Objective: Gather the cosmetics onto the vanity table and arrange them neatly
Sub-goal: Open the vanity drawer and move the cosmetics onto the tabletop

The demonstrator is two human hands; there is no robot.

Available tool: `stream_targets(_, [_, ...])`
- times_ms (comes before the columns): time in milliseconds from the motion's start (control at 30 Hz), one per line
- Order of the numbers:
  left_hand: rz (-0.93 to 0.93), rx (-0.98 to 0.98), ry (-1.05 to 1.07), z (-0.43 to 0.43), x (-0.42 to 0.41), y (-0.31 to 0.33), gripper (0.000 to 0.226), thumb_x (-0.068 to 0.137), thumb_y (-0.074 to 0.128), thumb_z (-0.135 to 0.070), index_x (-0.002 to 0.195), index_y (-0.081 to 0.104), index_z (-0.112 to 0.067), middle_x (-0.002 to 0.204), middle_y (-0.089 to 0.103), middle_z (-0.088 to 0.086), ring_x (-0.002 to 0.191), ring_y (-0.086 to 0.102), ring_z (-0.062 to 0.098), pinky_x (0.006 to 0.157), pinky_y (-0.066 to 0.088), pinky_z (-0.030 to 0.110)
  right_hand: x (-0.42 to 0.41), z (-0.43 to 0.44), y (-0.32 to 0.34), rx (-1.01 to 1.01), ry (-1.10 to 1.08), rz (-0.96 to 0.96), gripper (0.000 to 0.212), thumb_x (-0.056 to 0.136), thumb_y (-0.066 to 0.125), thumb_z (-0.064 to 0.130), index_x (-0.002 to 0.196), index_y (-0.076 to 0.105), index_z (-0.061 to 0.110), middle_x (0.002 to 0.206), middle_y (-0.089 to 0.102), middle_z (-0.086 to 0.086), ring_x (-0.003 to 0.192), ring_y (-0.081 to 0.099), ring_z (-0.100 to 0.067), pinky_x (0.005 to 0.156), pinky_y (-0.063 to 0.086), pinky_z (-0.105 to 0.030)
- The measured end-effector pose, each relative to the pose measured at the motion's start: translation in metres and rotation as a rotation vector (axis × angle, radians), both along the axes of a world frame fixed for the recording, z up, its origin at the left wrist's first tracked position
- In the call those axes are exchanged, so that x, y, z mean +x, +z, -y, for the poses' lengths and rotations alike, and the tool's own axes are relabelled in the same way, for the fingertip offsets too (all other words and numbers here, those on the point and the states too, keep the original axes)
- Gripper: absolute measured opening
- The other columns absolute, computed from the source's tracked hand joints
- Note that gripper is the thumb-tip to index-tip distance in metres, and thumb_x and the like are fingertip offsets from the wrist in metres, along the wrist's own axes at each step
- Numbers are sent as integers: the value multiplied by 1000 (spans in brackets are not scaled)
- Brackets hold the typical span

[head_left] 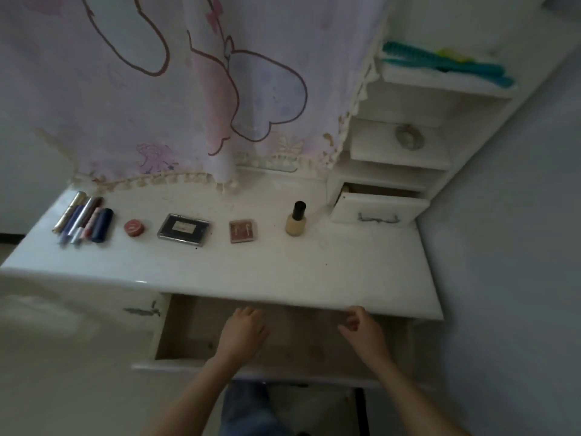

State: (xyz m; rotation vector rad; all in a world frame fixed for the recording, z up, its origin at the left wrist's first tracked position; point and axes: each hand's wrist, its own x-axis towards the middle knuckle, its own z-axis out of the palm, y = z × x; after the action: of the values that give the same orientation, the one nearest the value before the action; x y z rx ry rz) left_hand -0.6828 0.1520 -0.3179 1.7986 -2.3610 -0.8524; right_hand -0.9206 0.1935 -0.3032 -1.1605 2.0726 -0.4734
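Head view: tubes [82, 217], red pot [134, 228], black compact [183, 229], palette [242, 230] and bottle [296, 222] line the surface [314, 278] from its left edge rightward. Left hand [242, 330] and right hand [361, 330] are over the open drawer [179, 328] under the front edge, fingers [248, 313] loosely curled, holding nothing; probably a last check.

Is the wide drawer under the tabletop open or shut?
Open. The wide drawer is pulled out past the tabletop edge, its wooden floor showing.
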Motion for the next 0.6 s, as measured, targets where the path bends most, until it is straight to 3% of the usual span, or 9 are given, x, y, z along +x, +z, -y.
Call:
stream_targets(67, [29, 49, -21, -28, -8, -14, 41, 69, 35, -39, 70, 66, -11, 72, 67, 10, 70, 64, 33, 57, 50, 29, -11, -30, -11, 80, 66, 0, 42, 81, 66, 10, 119, 52, 0, 117, 61, -19, 103, 59, -25, 81, 39, -23])
stream_targets(100, [39, 32, -17, -44, -12, -21, 41, 69, 37, -39, 71, 68, -11, 72, 68, 9, 70, 65, 33, 57, 51, 29, -17, -45, -18, 128, 114, -6, 43, 82, 66, 13, 121, 52, 1, 120, 60, -16, 110, 57, -24, 84, 39, -22])
stream_targets(200, [108, 110, -6, -81, -17, -30, 36, 84, 47, -32, 110, 62, -11, 114, 61, 10, 109, 52, 31, 88, 42, 35, -29, -83, -34, 231, 243, -54, 46, 79, 70, 25, 118, 56, 6, 123, 60, -10, 113, 56, -21, 91, 41, -25])
stream_targets(267, [145, 117, -3, -94, -11, -37, 37, 88, 52, -28, 122, 53, -16, 130, 50, 5, 122, 40, 26, 98, 32, 35, -31, -100, -40, 214, 259, -76, 47, 75, 74, 28, 115, 59, 8, 120, 62, -10, 111, 56, -22, 91, 41, -27])
stream_targets(367, [204, 61, -17, -102, -3, -40, 47, 88, 53, -29, 132, 43, -19, 139, 42, 2, 129, 33, 24, 104, 27, 35, -30, -107, -43, 157, 240, -55, 50, 74, 75, 23, 118, 57, 9, 122, 60, -10, 114, 54, -23, 93, 40, -27])
stream_targets(600, [354, 64, -39, -85, -1, -41, 52, 87, 52, -26, 137, 36, -21, 139, 42, 3, 129, 34, 24, 105, 27, 36, -28, -93, -57, 152, 345, -351, 46, 82, 62, 33, 125, 51, 19, 130, 54, -3, 122, 44, -24, 99, 33, -31])
